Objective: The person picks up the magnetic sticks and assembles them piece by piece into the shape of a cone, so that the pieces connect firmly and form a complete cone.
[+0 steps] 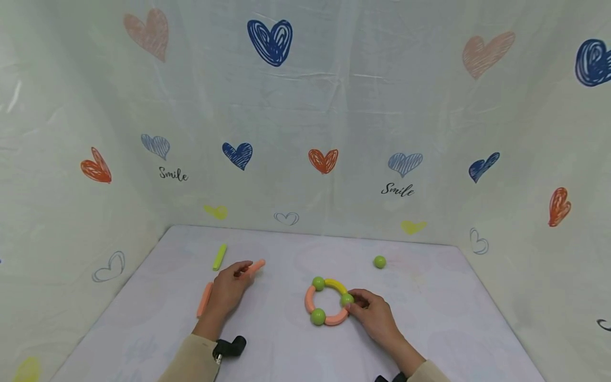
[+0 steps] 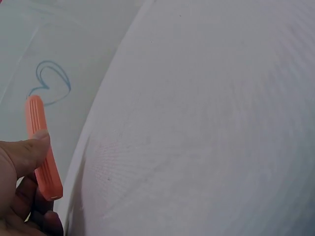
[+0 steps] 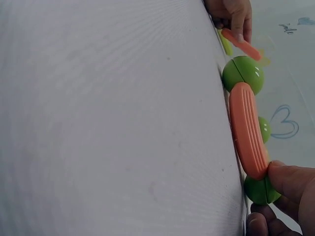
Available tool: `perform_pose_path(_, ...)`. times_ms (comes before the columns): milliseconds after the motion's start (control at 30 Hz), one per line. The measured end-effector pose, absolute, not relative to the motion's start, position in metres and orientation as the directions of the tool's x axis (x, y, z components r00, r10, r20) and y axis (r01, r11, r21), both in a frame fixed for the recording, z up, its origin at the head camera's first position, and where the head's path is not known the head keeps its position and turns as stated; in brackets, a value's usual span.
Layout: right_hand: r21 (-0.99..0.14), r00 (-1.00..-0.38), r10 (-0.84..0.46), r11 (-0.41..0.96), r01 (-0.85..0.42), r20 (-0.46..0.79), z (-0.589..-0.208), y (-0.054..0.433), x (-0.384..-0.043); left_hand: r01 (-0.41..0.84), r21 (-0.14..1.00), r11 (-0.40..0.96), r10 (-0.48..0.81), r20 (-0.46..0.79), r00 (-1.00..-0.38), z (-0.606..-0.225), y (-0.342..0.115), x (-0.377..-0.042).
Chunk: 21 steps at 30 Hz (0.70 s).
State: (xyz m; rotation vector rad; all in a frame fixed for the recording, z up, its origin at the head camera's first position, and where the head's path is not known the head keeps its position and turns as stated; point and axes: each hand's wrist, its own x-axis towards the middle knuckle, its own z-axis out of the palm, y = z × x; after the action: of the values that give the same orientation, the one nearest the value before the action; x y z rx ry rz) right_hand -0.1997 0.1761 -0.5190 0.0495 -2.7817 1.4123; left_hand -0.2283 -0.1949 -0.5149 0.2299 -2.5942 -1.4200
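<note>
My left hand (image 1: pixel 231 289) pinches a ribbed orange stick (image 1: pixel 258 266) between thumb and fingers, over the left part of the table. In the left wrist view this orange stick (image 2: pixel 43 157) has the thumb across its middle. Toward the centre lies a ring of toy pieces: curved orange pieces (image 1: pixel 309 300), a curved yellow piece (image 1: pixel 336 285) and three green balls (image 1: pixel 318 317). The ring's right-hand green ball (image 1: pixel 347 300) is pinched by my right hand (image 1: pixel 376 317). The right wrist view shows a curved orange piece (image 3: pixel 247 130) meeting that pinched green ball (image 3: pixel 261 191).
Another orange stick (image 1: pixel 204 300) lies left of my left forearm, and a yellow-green stick (image 1: pixel 219 257) lies beyond it. A loose green ball (image 1: pixel 380 261) sits at the back right. White sheeting (image 1: pixel 305 116) printed with hearts rises behind the table and along its sides.
</note>
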Motion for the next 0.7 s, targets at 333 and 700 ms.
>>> perform_pose_path(333, -0.805, -0.999, -0.020, 0.592, -0.038, 0.033, -0.519, 0.177, -0.199, -0.054, 0.867, 0.496, -0.219, 0.064, -0.974, -0.511, -0.192, -0.228)
perform_pose_path(700, -0.792, -0.999, -0.024, 0.609, -0.045, 0.038, -0.521, 0.177, -0.202, -0.019, 0.889, 0.458, -0.218, 0.092, -0.972, -0.506, -0.181, -0.230)
